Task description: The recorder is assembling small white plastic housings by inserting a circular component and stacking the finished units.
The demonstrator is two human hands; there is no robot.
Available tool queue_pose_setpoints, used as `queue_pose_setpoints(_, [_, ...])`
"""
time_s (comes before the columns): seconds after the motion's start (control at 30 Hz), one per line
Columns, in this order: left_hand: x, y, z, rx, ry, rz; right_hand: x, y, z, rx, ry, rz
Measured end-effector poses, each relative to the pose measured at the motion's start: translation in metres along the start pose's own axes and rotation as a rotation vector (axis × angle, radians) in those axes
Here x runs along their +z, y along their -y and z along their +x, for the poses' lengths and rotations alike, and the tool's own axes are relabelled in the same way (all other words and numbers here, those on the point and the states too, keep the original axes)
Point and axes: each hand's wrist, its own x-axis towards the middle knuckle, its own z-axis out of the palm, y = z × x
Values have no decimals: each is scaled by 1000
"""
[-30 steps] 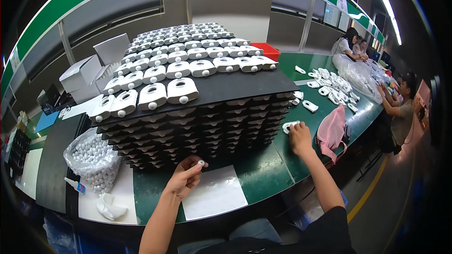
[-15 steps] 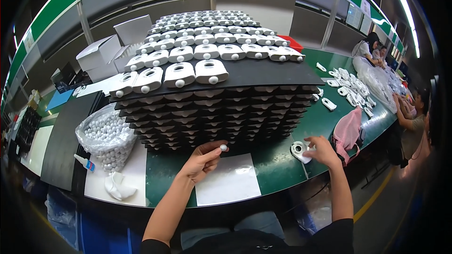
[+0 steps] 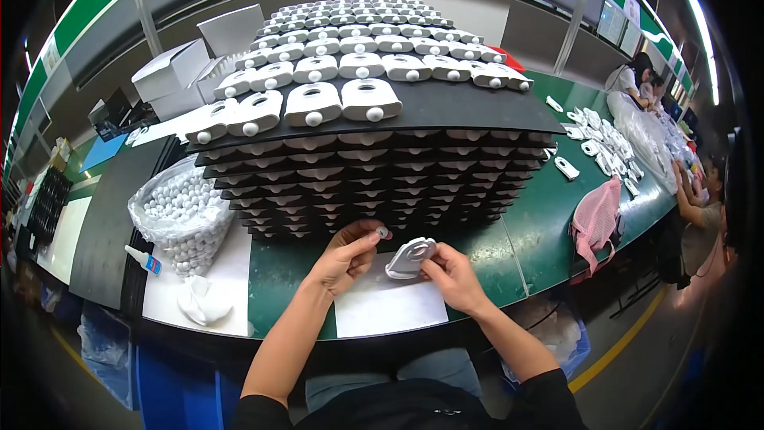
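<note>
Between the fingertips of my left hand is a small white ball, pinched just in front of the stack. My right hand grips a white plastic part with a round hole, held tilted above a white sheet. The ball and the part are close together but apart. Ahead stands a tall stack of black boards. Its top board carries rows of similar white parts, each with a white ball at its front edge.
A clear bag of white balls sits at left, near a small glue bottle and a crumpled white cloth. At right lie loose white parts and a pink mesh bag. Other people work at the far right.
My right hand has picked the white plastic part up off the green table and brought it left, near my left hand. My left hand has risen slightly, still pinching the ball.
</note>
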Motion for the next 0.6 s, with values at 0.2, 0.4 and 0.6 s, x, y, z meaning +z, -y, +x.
queue_pose_setpoints(0.2, [1,-1,-2,21,-14,-7,9,-14,3,-46,-19,-183])
queue_pose_setpoints(0.4, [1,-1,-1,21,-26,3,11,-10,1,-134,-22,-429])
queue_pose_setpoints(0.6, [1,-1,0,43,-10,-14,12,-6,0,-126,-59,-386])
